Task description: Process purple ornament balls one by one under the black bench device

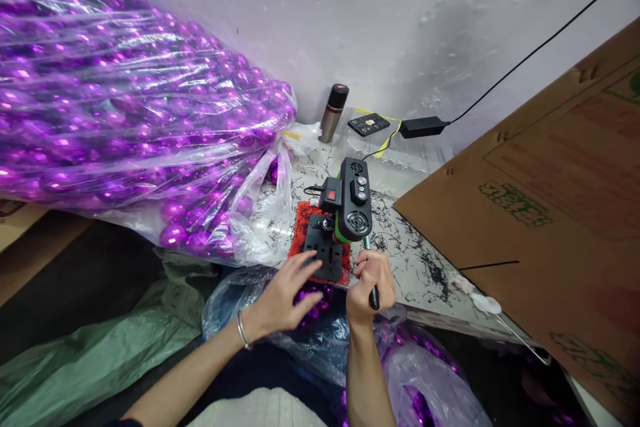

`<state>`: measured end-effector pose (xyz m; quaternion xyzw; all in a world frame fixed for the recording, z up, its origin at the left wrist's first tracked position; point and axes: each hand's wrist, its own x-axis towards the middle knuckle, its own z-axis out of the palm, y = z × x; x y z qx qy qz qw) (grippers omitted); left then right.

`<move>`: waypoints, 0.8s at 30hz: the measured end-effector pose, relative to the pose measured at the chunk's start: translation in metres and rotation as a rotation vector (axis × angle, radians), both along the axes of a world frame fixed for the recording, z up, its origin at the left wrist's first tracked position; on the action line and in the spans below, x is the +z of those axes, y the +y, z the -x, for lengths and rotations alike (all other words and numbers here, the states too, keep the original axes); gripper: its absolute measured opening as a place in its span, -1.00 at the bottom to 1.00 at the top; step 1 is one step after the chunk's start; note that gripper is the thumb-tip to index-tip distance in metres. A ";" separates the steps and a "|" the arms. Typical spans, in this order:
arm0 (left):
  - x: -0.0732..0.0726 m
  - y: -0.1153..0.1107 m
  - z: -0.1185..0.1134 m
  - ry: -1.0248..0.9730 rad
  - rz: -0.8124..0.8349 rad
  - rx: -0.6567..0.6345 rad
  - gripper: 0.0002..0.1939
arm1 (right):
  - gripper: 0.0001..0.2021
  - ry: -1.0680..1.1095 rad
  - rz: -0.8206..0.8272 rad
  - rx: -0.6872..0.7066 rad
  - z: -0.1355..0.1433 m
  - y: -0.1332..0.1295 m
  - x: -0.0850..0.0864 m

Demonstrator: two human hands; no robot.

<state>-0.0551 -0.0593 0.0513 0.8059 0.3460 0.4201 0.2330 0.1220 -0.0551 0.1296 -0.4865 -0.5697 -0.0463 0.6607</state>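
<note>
My right hand (371, 287) is wrapped round the black-ended lever handle (374, 298) of a small bench press machine (356, 200). The machine has a black top with round vents, knobs and a red switch. Its black slotted base plate (323, 250) rests on a red mat (299, 230). My left hand (290, 290) is open at the plate's near left, fingers spread, holding nothing that I can see. Just below the plate, shiny purple balls (315, 303) show in a clear plastic bag (250, 287), partly hidden by the left hand.
A big clear bag of purple baubles (150, 107) fills the left. Behind the machine are a steel flask (333, 113), a phone (369, 124) and a black power adapter (423, 127) with cable. A cardboard box (540, 200) stands right. Black scraps (425, 260) litter the table.
</note>
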 end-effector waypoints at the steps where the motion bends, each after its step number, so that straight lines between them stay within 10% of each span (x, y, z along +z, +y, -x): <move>1: 0.010 0.020 0.006 -0.025 0.023 0.050 -0.48 | -0.56 0.004 -0.004 -0.004 0.001 0.000 -0.001; 6: 0.048 0.163 0.032 0.150 0.326 0.519 -0.55 | -0.56 0.005 -0.022 -0.002 0.002 0.002 0.003; 10: 0.055 0.232 0.041 0.340 0.362 0.624 -0.39 | -0.56 -0.001 -0.018 0.001 0.002 0.001 0.000; 24: 0.043 0.239 0.026 0.284 0.460 0.504 -0.41 | -0.57 -0.007 -0.027 -0.029 0.004 0.003 -0.006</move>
